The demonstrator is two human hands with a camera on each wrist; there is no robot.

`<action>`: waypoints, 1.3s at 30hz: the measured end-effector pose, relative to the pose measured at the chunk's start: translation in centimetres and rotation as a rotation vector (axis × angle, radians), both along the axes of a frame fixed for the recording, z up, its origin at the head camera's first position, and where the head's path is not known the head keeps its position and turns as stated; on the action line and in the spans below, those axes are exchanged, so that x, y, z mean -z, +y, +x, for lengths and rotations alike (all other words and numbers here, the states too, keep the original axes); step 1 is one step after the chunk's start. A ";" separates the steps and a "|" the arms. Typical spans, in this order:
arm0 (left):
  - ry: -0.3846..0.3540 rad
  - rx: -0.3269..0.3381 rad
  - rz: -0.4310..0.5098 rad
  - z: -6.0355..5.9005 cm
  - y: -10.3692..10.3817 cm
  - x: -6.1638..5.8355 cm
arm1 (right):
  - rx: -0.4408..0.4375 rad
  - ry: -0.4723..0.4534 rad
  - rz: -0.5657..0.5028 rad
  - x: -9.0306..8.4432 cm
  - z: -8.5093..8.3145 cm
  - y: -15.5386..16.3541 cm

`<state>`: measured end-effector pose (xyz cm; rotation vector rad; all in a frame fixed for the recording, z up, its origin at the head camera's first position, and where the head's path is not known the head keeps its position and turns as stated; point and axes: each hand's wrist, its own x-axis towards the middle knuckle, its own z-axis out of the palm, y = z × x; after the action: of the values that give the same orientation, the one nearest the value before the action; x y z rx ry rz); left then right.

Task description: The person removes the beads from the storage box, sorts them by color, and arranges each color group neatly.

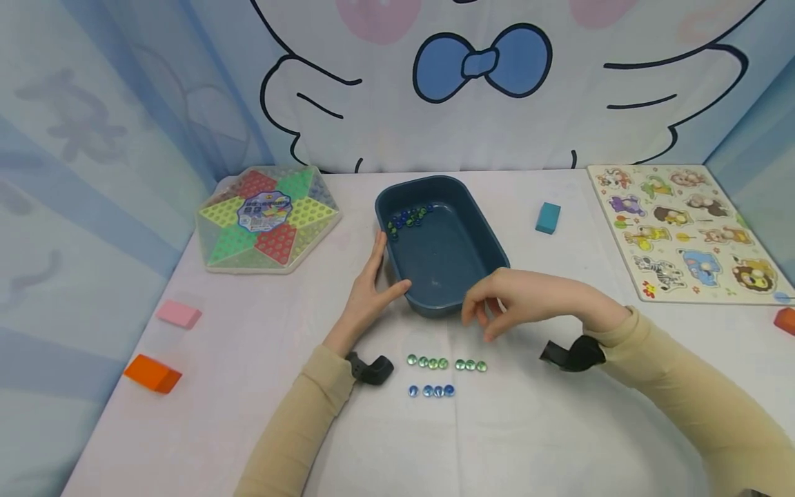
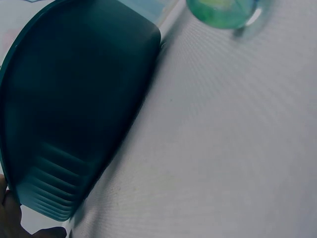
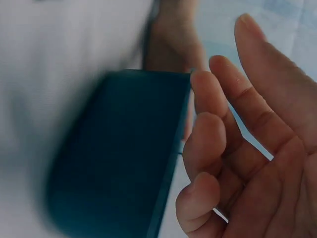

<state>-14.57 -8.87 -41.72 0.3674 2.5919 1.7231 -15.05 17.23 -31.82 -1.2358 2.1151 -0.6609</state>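
Note:
A dark blue plastic bin (image 1: pixel 435 293) stands on the table with several blue and green marbles (image 1: pixel 410 216) at its far left end. My left hand (image 1: pixel 366 297) lies along the bin's left side, fingers extended and thumb at the near rim. Over the bin's near right corner, my right hand (image 1: pixel 522 300) hangs with loosely bent fingers. The right wrist view shows nothing between its fingers (image 3: pixel 208 144), which are close beside the bin (image 3: pixel 119 153). On the cloth nearer me lie a row of green marbles (image 1: pixel 424 362) and a row of blue marbles (image 1: pixel 428 391).
A hexagonal box with coloured triangles (image 1: pixel 273 221) sits at the back left, an animal puzzle board (image 1: pixel 695 235) at the back right. A teal block (image 1: pixel 548 217) is right of the bin. Pink (image 1: pixel 179 313) and orange blocks (image 1: pixel 153 373) lie along the left edge.

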 end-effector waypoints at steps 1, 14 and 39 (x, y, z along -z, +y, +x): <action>0.006 -0.002 -0.002 -0.3 -0.1 0.5 | -0.004 0.008 -0.012 -0.4 -0.2 -0.4; 0.016 0.003 0.013 -0.4 -0.4 0.8 | 0.070 0.172 -0.015 -3.3 -6.2 -5.2; -0.012 0.014 0.009 1.4 0.2 -3.2 | 0.212 0.182 0.112 3.1 -14.8 -11.1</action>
<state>-13.12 -8.70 -38.53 0.3738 2.5678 1.7283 -29.85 6.15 -34.92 -1.0541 2.4228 -0.5268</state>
